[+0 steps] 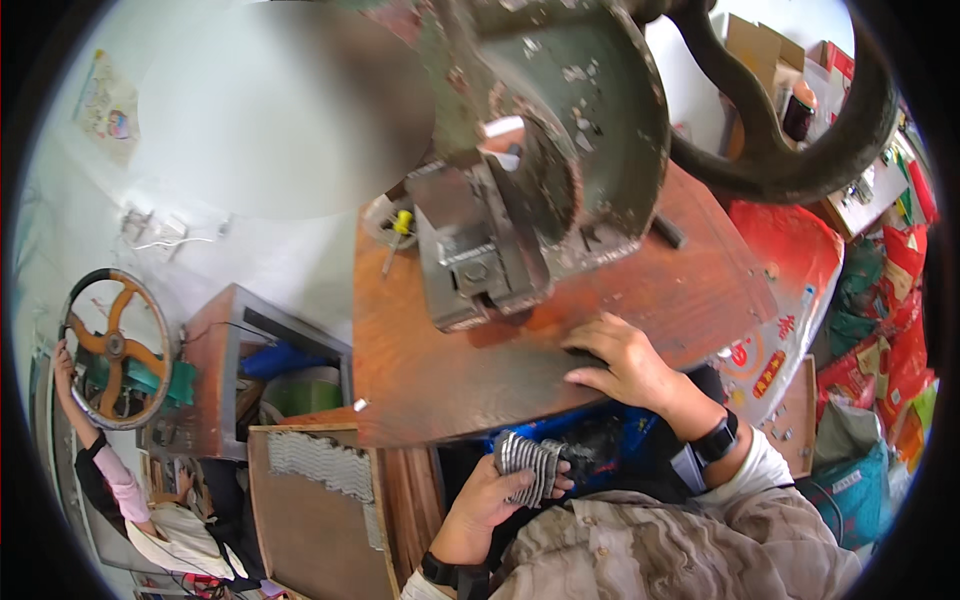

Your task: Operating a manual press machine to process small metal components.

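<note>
Nearest us, our left hand (pixel 490 497) grips a stack of thin grey metal pieces (pixel 527 466). Our right hand (pixel 620 362) lies spread on the rusty bench (pixel 450 370), covering something dark. Beyond, the press (pixel 530 190) is cropped; red packages (pixel 905 320) far right.

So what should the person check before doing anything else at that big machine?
1. Left hand has a firm hold on the stack of metal strips: ok.
2. Right hand is clear of the press head: ok, it rests flat on the table beside it.
3. A piece sits under the press: cannot tell.
4. More strips are ready in the wooden box: ok.
5. The other person is away from the press: ok.
</note>
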Motion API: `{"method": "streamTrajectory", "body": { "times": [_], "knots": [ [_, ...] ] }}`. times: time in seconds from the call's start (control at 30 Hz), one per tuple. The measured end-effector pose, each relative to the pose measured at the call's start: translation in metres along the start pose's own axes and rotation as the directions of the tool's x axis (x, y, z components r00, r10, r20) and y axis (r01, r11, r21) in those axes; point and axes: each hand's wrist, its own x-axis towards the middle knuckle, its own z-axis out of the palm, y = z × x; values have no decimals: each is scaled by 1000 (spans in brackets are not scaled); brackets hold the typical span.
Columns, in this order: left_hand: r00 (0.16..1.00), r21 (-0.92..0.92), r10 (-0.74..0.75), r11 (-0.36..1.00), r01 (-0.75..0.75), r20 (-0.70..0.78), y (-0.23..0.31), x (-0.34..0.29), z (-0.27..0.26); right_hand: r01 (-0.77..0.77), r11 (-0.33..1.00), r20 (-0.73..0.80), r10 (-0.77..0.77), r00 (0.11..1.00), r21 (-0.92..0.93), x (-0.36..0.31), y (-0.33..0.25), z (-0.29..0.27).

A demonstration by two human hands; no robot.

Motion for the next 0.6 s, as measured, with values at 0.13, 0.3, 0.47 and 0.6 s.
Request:
{"method": "streamTrajectory", "body": {
  "times": [0.13,0.3,0.47,0.6],
  "knots": [
    [986,-70,-151,985,155,64,-44,30,-23,-10,1000,-6,10,1000,3,-3,1,1],
    [904,904,59,88,418,-424,-66,59,-35,2,999,-11,-2,1000,-40,-2,0,1],
    [593,993,801,113,-21,-78,-14,-48,-47,-55,993,42,59,997,-103,2,-8,1],
    [52,763,998,-47,645,17,80,-165,-136,-54,997,18,55,998,-56,6,-12,3]
  ]
}}
